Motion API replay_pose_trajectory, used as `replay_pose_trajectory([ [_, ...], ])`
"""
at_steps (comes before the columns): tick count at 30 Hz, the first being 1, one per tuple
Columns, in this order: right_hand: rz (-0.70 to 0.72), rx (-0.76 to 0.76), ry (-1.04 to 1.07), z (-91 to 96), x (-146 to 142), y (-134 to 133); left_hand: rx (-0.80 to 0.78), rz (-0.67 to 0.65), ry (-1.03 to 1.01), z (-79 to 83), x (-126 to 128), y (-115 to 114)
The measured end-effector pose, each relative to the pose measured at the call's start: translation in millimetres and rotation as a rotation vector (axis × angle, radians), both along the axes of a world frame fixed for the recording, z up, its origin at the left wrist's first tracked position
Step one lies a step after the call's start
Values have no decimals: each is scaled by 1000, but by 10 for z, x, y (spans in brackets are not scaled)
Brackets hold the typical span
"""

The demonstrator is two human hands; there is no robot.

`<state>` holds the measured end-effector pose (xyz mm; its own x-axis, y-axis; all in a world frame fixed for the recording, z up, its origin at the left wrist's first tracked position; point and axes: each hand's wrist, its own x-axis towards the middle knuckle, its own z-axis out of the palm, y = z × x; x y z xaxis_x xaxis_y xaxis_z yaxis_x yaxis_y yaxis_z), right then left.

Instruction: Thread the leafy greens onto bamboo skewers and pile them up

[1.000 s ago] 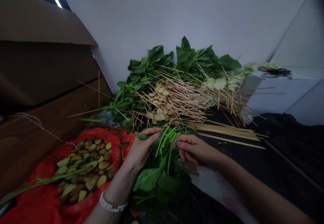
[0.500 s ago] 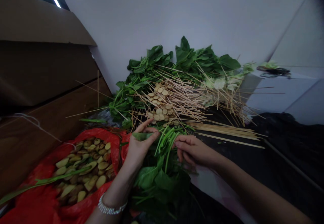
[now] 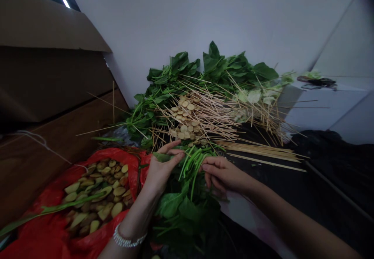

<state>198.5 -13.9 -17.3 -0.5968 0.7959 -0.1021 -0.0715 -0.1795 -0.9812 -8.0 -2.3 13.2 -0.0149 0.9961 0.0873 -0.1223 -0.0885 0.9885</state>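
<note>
Green leaf (image 3: 163, 157) is pinched between the thumb and fingers of the left hand (image 3: 160, 171), and that hand has been turned up and opened a bit more since a second ago. Fingers of the right hand (image 3: 222, 173) are kept pressed together, just beside a bunch of green stems (image 3: 191, 165). Thin wooden sticks (image 3: 204, 122) and round slices (image 3: 184, 120) are left lying by leafy greens (image 3: 175, 71). Cut pieces (image 3: 102, 200) are seen in a red bag (image 3: 117, 155).

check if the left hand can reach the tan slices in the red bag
Probably yes: the left hand sits just beside the red plastic bag, nothing between it and the tan slices, though it is pinching a green leaf.
</note>
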Motion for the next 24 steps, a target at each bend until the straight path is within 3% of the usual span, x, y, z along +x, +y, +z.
replay_pose_trajectory([
  [11,-9,6,-15,-54,-48,-13,-21,-37,54,20,14,-19],
  [17,-44,53,-28,66,0,-11,16,-95,44,64,16,-42],
  [20,-177,117,84,186,148,61,88,-122,16,41,-32,-1],
  [24,-421,150,382,328,387,185,146,-57,76,-67,-60,64],
])
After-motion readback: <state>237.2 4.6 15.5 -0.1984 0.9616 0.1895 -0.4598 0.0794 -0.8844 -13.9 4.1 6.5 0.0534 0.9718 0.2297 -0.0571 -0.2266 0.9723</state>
